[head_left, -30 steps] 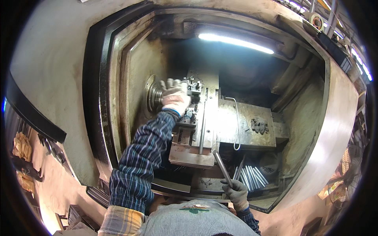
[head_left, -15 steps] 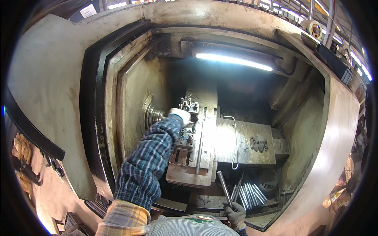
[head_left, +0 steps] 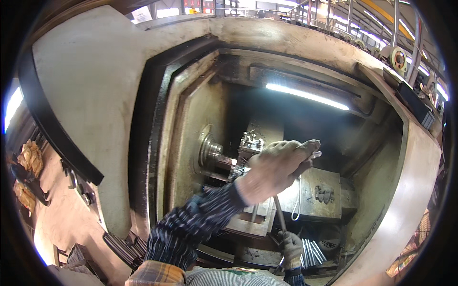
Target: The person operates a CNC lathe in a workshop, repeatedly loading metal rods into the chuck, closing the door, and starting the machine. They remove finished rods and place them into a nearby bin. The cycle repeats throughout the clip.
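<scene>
My left hand, in a soiled pale glove, is raised over the lathe's tool slide. Its fingers are closed on a small shiny metal piece, of which just the end shows. To its left lie the round spindle chuck and the tool post with its bolts. Lower down, my right hand, in a grey glove, grips a metal rod that slants upward; my left hand is above the rod's upper end. Beside the right hand lie several bright rods.
A long wire hook rests on the flat cover, near a dark heap of chips. A tube lamp lights the enclosure. The machine's pale door panel bounds the left side. More bars lie at lower left.
My left hand has drawn away from beside the chuck, moving right and up toward me. The right hand still holds the rod, slightly higher. The whole view has shifted.
</scene>
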A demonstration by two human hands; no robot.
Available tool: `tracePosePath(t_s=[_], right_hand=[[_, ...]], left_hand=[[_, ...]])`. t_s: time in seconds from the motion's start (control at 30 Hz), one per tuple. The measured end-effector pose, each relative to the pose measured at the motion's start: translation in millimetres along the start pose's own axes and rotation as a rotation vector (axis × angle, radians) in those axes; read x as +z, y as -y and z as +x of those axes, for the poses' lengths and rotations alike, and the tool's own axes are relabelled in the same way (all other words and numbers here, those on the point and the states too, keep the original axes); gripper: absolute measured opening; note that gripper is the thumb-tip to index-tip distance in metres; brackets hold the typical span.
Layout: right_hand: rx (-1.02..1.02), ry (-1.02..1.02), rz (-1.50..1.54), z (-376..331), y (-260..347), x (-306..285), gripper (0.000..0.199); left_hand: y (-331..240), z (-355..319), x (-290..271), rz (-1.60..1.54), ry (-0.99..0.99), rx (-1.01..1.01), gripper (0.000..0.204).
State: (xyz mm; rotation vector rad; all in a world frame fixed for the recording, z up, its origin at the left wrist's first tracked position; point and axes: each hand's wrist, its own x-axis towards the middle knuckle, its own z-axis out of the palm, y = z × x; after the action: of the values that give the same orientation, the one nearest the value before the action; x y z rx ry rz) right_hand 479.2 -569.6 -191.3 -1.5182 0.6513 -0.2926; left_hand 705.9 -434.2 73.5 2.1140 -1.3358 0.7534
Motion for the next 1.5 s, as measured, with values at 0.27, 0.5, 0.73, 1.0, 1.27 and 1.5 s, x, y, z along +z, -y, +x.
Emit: tracePosePath(t_s=[0.27,0.5,0.73,1.0,1.27,1.5], right_hand=[[-0.227,0.014,-0.608,134,99,83,0.051],[-0.420,0.190,-1.228,201,159,149,0.053],[-0.588,0.276,-1.084,252,149,163,0.042],[-0.685,0.462,-1.249,250,155,185,0.055],[-0.467,0.510,-1.236,270,163,153,0.039],[-0.551,0.736,-1.146,231,193,270,0.072]], left_hand=[[-35,-138,-168,-0.950,-0.666,-0.680,0.045],[-26,-267,-241,-0.318,-0.829,-1.086,0.048],[-15,-359,-279,0.144,-0.913,-1.018,0.036],[63,-336,-260,0.322,-0.762,-0.925,0.050],[61,-308,-242,0.121,-0.995,-0.859,0.064],[60,-313,-235,0.307,-0.989,-0.766,0.063]])
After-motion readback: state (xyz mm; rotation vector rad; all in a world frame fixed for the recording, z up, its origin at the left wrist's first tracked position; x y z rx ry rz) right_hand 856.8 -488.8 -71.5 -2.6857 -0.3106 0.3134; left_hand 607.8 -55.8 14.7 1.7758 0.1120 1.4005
